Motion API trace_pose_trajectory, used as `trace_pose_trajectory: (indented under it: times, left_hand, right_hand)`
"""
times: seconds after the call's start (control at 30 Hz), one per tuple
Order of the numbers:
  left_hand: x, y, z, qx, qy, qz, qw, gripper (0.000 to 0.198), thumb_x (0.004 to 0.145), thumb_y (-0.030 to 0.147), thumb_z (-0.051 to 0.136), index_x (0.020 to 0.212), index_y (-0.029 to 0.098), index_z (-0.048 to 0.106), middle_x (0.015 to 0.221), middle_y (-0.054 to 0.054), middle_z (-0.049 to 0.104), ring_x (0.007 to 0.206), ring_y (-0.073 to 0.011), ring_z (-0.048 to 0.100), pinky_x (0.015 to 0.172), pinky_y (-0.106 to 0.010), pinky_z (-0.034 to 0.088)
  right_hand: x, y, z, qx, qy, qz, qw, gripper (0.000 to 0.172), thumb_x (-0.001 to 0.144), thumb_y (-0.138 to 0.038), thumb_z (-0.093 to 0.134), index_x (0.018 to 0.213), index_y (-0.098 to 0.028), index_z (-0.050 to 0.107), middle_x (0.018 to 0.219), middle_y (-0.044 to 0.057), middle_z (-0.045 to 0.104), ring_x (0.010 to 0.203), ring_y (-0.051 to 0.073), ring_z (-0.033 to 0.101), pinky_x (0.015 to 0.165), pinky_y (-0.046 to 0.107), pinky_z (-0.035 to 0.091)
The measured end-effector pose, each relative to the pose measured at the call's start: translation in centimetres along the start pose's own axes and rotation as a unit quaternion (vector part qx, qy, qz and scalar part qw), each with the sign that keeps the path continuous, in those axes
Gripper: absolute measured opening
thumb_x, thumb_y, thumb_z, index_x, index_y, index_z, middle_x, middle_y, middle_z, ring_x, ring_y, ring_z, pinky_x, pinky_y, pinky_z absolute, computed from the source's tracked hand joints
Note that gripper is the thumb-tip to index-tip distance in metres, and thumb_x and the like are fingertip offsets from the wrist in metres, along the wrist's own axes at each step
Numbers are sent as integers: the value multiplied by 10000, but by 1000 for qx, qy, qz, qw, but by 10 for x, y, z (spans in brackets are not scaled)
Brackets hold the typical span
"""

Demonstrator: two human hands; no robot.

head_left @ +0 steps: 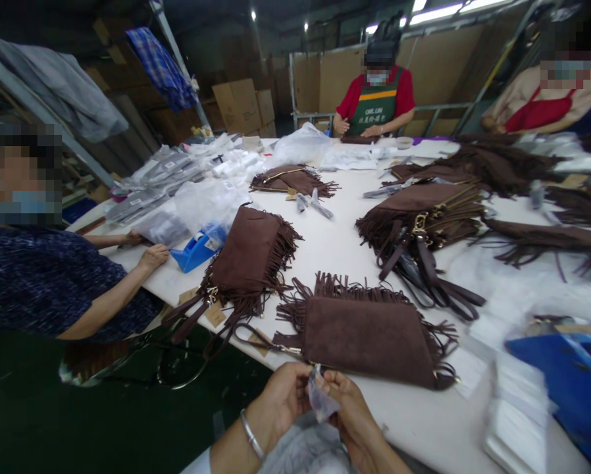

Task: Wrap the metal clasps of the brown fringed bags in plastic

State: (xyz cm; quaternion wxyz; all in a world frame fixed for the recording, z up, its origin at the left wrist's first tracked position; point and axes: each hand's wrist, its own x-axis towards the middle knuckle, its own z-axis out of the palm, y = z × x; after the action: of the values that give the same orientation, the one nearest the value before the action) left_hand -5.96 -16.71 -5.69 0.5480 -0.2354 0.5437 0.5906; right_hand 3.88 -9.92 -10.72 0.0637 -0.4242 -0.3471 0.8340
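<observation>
Head view: dark-brown suede rectangular fringed bag (367,339) flat on white tabletop (325,243), just beyond hands. Long axis left to right, right end slightly nearer wearer; fringe along far edge, strap off left end. Small clear plastic wrapper (321,399) between hands at near edge of bag; long axis roughly toward wearer, loose end nearest. Left hand (286,394) and right hand (347,400): fingertips closed in narrow pinch on wrapper. Wrapper contents and any link to bag indistinct; left fingertips partly hidden; forearms cut off by lower frame edge.
</observation>
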Motion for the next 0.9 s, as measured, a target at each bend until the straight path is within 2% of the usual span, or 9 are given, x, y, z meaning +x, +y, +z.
trace_pose_trajectory:
  times: [0.13, 0.3, 0.43, 0.5, 0.57, 0.6, 0.7, 0.8, 0.9]
  left_hand:
    - [-1, -2, 3, -5, -23, 18, 1000, 95, 704, 196, 617, 660, 114, 632, 577, -53, 635, 499, -158, 574, 518, -262, 444]
    - [7, -9, 6, 30, -12, 79, 996, 98, 635, 127, 651, 556, 132, 592, 495, -35, 609, 432, -136, 539, 470, -239, 393]
    - [10, -18, 5, 38, -1, 120, 992, 169, 603, 99, 666, 504, 158, 543, 436, -1, 559, 407, -123, 497, 444, -231, 341]
    - [10, -23, 4, 32, 11, 151, 988, 180, 593, 81, 674, 515, 166, 536, 447, 17, 551, 425, -112, 490, 452, -220, 332]
    - [9, -28, 4, 25, 29, 183, 982, 170, 589, 72, 678, 539, 168, 546, 477, 20, 560, 459, -109, 500, 473, -209, 342]
    - [8, -30, 5, 16, 34, 189, 981, 157, 594, 72, 671, 550, 167, 554, 491, 14, 568, 476, -113, 509, 485, -208, 353]
    - [6, -36, 12, -52, -9, 89, 995, 79, 652, 129, 627, 583, 150, 593, 538, -36, 595, 497, -132, 530, 521, -230, 402]
    - [12, -47, 20, -115, -95, -40, 988, 128, 700, 193, 595, 588, 135, 619, 555, -71, 595, 484, -143, 539, 561, -269, 446]
    - [26, -56, 14, -62, -110, 20, 992, 195, 674, 190, 653, 497, 192, 574, 470, -72, 550, 488, -205, 576, 604, -349, 476]
  right_hand:
    - [3, 4, 0, 9, -3, -1, 1000, 486, 536, -466, 823, 746, -198, 477, 567, -37, 596, 418, 84, 497, 388, 166, 358]
    - [6, 10, 4, -3, 1, -27, 1000, 510, 501, -480, 823, 751, -208, 471, 570, -45, 593, 403, 88, 487, 370, 171, 345]
    - [2, 4, -8, -132, -36, -32, 990, 473, 601, -583, 715, 790, -207, 498, 519, -49, 574, 356, 101, 467, 357, 192, 329]
    - [-6, -5, -24, -249, -72, -62, 964, 418, 704, -610, 600, 787, -210, 511, 517, -30, 592, 331, 118, 473, 361, 215, 331]
    - [-16, -17, -44, -398, -24, -144, 906, 347, 799, -564, 509, 817, -220, 549, 612, 10, 654, 400, 157, 555, 419, 254, 392]
    - [-21, -23, -54, -470, 31, -206, 858, 312, 836, -523, 481, 871, -228, 577, 709, 37, 689, 496, 186, 615, 485, 280, 437]
    - [-26, -38, -75, -618, 159, -397, 660, 359, 865, -418, 478, 1162, -244, 579, 1115, 118, 667, 955, 288, 641, 794, 390, 478]
    - [-9, -42, -86, -695, 144, -515, 481, 501, 820, -276, 513, 1321, -267, 509, 1367, 106, 523, 1199, 339, 491, 942, 470, 393]
    - [29, -41, -101, -715, 133, -577, 372, 610, 745, -107, 492, 1316, -318, 524, 1285, 61, 605, 1080, 302, 560, 810, 399, 443]
